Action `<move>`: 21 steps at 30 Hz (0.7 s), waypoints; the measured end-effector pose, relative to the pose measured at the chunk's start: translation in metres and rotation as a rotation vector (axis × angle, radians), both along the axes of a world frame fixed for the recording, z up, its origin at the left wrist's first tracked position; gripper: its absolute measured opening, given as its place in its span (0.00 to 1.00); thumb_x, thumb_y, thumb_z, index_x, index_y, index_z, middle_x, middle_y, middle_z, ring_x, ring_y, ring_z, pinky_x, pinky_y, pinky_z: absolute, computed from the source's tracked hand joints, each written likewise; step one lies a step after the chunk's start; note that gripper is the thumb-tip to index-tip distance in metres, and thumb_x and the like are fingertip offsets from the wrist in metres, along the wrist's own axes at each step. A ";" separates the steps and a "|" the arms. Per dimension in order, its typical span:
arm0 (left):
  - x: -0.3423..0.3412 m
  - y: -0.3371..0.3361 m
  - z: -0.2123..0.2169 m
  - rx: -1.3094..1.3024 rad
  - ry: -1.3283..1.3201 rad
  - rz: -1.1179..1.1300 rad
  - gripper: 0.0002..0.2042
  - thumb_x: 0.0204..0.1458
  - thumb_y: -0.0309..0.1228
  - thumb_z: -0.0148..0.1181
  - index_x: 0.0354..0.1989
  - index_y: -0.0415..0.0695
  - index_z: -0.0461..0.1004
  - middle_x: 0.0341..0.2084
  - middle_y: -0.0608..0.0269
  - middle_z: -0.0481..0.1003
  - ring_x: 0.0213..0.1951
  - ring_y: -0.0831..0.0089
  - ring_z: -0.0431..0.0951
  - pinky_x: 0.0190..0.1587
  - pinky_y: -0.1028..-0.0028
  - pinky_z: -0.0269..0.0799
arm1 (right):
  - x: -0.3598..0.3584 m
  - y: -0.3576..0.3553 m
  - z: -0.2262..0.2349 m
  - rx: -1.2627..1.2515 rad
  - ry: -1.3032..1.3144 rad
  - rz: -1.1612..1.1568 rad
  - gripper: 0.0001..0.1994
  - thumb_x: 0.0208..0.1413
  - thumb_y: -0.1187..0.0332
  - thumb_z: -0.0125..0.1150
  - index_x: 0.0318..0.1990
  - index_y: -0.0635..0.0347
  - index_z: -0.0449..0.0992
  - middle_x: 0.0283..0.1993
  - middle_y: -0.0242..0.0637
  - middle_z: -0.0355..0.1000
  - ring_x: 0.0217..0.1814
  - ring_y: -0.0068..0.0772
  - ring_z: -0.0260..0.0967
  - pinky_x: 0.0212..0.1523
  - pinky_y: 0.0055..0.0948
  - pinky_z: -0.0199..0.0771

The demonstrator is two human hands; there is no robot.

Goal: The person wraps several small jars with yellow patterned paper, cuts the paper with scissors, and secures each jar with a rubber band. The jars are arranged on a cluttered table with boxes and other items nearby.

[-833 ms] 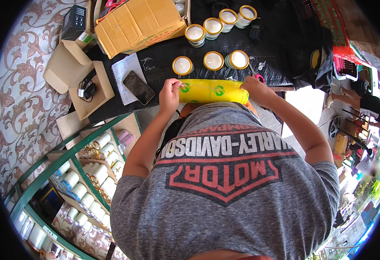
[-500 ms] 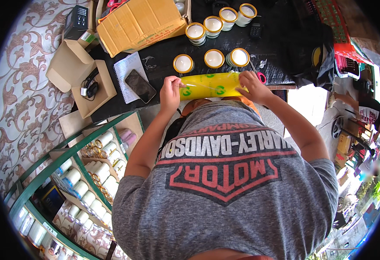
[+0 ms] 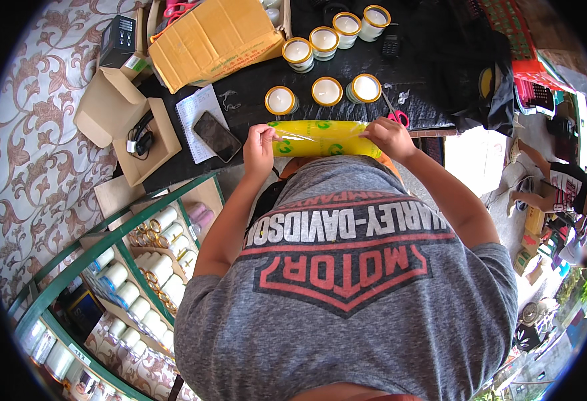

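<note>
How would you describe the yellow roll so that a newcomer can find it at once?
Start from the black table, where white candles with gold rims stand. Below their front row in the picture, the yellow roll stretches sideways, the left hand and right hand at its ends. Bright yellow with green marks, it differs from the white candles.

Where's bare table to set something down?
Free: black cover between back candles and front candles, widest at right; small patch between phone and leftmost front candle. Crowded: left side, with carton, open box and notebook; front edge, at the yellow roll.
</note>
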State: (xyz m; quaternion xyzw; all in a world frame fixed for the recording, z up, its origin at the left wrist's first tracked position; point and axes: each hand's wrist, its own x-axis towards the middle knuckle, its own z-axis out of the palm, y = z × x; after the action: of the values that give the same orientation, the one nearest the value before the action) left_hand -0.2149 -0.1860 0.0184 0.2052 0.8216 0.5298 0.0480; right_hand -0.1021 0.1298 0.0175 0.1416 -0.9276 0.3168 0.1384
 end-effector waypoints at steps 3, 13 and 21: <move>0.001 -0.001 0.003 0.188 -0.129 0.057 0.06 0.63 0.28 0.47 0.40 0.37 0.64 0.26 0.57 0.72 0.28 0.70 0.79 0.35 0.74 0.74 | 0.004 -0.003 -0.002 -0.213 -0.077 -0.189 0.14 0.50 0.69 0.66 0.24 0.60 0.63 0.24 0.35 0.70 0.25 0.36 0.69 0.23 0.32 0.69; 0.010 0.010 0.023 0.178 -0.116 0.158 0.07 0.63 0.30 0.47 0.41 0.38 0.64 0.27 0.60 0.71 0.24 0.76 0.76 0.27 0.78 0.72 | 0.007 -0.001 -0.008 -0.486 -0.075 -0.534 0.14 0.51 0.74 0.67 0.28 0.60 0.63 0.20 0.34 0.66 0.21 0.24 0.61 0.23 0.23 0.64; 0.006 0.018 0.034 0.193 0.081 0.292 0.07 0.63 0.31 0.47 0.41 0.39 0.63 0.27 0.63 0.69 0.20 0.80 0.71 0.21 0.82 0.66 | 0.010 -0.008 0.025 -0.560 -0.043 -0.628 0.10 0.54 0.77 0.62 0.32 0.61 0.64 0.28 0.37 0.74 0.26 0.20 0.71 0.27 0.19 0.70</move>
State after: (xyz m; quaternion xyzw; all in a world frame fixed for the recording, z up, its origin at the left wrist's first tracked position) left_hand -0.2093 -0.1685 0.0524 0.1085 0.7893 0.5987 -0.0826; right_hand -0.0926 0.1220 0.0424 -0.1975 -0.8066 0.5019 0.2418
